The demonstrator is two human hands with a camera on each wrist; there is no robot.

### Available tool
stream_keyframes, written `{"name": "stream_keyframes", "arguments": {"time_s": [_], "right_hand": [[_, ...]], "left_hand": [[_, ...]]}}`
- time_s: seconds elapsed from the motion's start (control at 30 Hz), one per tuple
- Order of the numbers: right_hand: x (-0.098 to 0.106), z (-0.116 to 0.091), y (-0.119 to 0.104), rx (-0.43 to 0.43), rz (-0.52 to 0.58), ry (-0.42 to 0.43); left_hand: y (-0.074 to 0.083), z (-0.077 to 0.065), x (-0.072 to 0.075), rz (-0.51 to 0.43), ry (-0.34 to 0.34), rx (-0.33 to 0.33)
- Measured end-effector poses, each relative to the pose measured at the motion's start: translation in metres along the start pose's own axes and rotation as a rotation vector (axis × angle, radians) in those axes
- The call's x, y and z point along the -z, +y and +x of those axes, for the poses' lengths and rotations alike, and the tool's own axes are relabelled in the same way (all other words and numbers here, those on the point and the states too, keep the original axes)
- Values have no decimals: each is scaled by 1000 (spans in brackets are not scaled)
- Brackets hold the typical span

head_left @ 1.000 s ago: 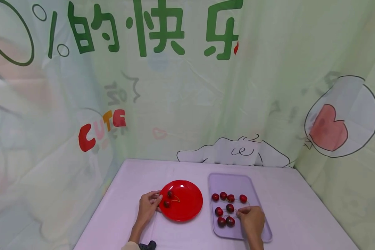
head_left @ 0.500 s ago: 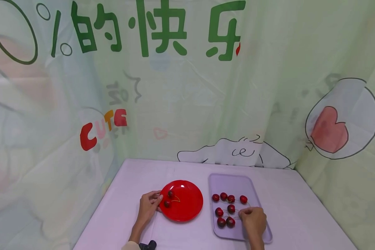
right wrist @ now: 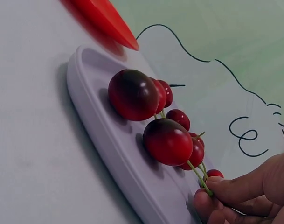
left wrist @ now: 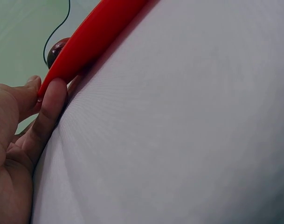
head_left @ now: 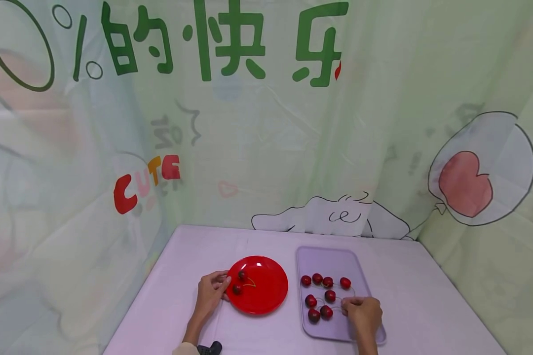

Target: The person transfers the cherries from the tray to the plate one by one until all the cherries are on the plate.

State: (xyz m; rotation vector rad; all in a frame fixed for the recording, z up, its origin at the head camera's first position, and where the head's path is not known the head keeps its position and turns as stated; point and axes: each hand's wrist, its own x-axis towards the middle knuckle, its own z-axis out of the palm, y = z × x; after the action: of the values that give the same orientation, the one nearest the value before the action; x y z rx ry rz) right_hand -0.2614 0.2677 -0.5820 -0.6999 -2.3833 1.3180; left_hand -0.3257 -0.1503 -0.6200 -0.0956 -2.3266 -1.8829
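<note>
Right hand [head_left: 362, 314] has edged rightward, pinching a stem [right wrist: 197, 176]; one tray [head_left: 328, 259] bears eight cherries [head_left: 330, 296]; one plate [head_left: 266, 296], pinched by the left hand [head_left: 210, 291], two.

Curtained-off booth [head_left: 266, 177], cartoon-printed green drapes [head_left: 293, 123] on three sides, pale table [head_left: 408, 276]

Green "0%的快乐" [head_left: 202, 39] and multicoloured "CUTE" [head_left: 154, 167] on the pale curtain [head_left: 266, 143]

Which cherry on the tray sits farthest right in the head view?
The cherry at the far row's right end: a gap separates it from that row's other three.
</note>
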Motion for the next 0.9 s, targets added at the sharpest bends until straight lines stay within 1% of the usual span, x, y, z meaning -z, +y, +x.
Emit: {"name": "stream_keyframes", "arguments": {"time_s": [0.1,0.27,0.33,0.4,0.5,0.67,0.73,0.87,0.9], "right_hand": [[2,-3,-2,-43,85,-4],[6,-4,-5,-146,284,-51],[8,-3,-6,-179,332,-69],[9,-2,-6,-206,345,-74],[9,0,-6,-247,378,-76],[12,-1,-10,-306,452,-93],[13,-2,-12,-314,477,-104],[16,-4,-14,-300,521,-140],[16,-4,-15,-302,525,-150]], "left_hand": [[-3,1,0,2,-1,-7],[-6,3,0,12,3,-1],[-6,3,0,14,5,-1],[-5,2,-1,14,6,-7],[-3,0,-1,22,4,-33],[-1,-1,-1,20,4,-35],[-1,-1,-1,15,8,-30],[-1,0,-1,9,11,-38],[-1,-1,-1,5,14,-28]]}}
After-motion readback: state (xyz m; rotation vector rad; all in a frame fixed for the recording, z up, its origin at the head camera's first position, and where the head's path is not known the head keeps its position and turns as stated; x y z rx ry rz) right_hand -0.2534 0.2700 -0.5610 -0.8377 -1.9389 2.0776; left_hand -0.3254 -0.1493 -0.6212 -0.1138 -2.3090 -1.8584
